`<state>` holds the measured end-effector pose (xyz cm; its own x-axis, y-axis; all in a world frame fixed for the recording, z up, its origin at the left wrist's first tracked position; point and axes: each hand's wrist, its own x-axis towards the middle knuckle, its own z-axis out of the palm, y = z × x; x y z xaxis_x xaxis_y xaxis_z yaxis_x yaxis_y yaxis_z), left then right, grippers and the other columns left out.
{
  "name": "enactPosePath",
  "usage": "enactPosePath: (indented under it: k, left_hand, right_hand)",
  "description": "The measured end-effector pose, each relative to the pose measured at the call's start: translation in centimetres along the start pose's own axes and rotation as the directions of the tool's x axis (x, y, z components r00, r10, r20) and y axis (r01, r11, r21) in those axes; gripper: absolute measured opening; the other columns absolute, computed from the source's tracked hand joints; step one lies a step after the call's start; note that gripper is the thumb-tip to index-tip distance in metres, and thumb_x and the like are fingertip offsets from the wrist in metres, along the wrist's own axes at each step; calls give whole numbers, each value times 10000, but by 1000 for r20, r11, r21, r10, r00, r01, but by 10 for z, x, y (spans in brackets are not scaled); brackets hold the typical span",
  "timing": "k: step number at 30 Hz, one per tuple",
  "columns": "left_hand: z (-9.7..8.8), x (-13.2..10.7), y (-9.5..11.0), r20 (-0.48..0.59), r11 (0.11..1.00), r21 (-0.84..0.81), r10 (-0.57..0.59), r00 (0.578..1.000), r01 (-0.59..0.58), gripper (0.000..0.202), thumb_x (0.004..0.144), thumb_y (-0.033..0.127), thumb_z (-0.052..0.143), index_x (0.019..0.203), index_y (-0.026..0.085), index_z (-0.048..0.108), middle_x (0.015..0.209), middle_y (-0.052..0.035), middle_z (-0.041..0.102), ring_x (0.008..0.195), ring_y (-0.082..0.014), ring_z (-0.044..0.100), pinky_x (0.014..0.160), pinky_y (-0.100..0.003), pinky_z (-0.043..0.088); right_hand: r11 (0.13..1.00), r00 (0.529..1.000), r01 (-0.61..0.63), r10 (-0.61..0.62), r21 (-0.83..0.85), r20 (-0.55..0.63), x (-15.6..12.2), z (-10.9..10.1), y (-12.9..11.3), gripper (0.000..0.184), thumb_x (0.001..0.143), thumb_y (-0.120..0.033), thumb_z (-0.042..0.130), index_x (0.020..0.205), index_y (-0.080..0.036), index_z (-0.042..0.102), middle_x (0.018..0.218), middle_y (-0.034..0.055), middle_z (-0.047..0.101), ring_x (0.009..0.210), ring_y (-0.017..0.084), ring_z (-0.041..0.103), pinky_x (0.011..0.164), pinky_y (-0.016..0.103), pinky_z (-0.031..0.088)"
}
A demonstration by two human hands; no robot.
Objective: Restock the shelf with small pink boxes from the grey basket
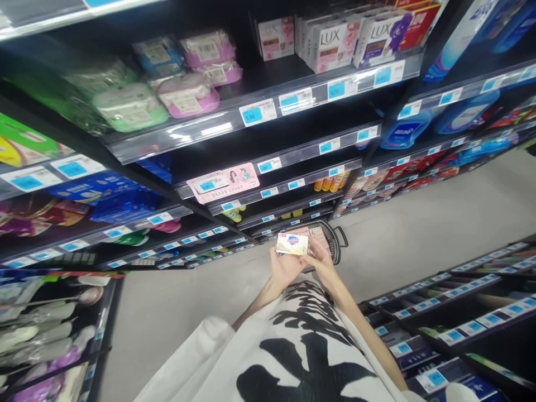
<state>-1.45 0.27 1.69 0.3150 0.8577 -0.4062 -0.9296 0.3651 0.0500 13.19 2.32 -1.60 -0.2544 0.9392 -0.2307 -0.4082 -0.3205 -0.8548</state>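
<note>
Shop aisle, shelving on both sides. Big dark shelf unit fills upper half of frame, rows of blue price tags along its edges. Grey floor runs diagonally from lower left to right edge. Lower right: second shelf run, low, also tagged. Person's white top with black print takes bottom centre.

Upper right of frame: Lux soap boxes stacked on top shelf. Upper left: pink and green soap dishes in wrap. Blue bottles at right.

Centre, just below middle: dark shopping basket on floor against the shelf foot, some items inside, too small to name.

Both arms out in front, over the basket. Left hand and right hand each curled round an end of a small yellow-white soap box, fingers closed on it, held flat, label up. Box sits above basket's near rim, not in it.

Progress, judging: box is off the shelf and in hand; putting it in basket not done.
</note>
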Motion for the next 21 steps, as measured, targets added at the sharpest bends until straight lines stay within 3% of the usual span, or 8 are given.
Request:
enactPosePath:
  k: [8, 15, 21]
  left_hand:
    - [2, 3, 0, -16, 999, 29, 36, 999, -35, 565, 780, 552, 643, 1167, 144, 692, 1151, -158, 716, 1004, -297, 645, 796, -358, 502]
    - [7, 6, -1, -60, 986, 112, 132, 989, -125, 548, 775, 523, 662, 1185, 160, 691, 1184, -144, 723, 980, -287, 644, 816, -382, 494]
    - [1, 10, -3, -85, 966, 199, 186, 979, -166, 532, 739, 487, 720, 1168, 174, 688, 1167, -123, 726, 978, -264, 638, 802, -354, 492]
  right_hand:
    - [997, 997, -40, 44, 65, -70, 3, -1, -2, 733, 583, -258, 965, 1269, -297, 709, 1408, 64, 669, 1336, 307, 582, 1174, 507, 434]
    - [999, 996, -33, 36, 43, -77, 7, -2, -3, 625, 606, -302, 953, 1194, -258, 743, 1349, 77, 703, 1283, 312, 613, 1163, 516, 436]
    - [999, 993, 2, 2, 33, -119, 12, 0, -5, 565, 680, -369, 921, 1204, -268, 739, 1374, 73, 684, 1317, 313, 589, 1184, 513, 410]
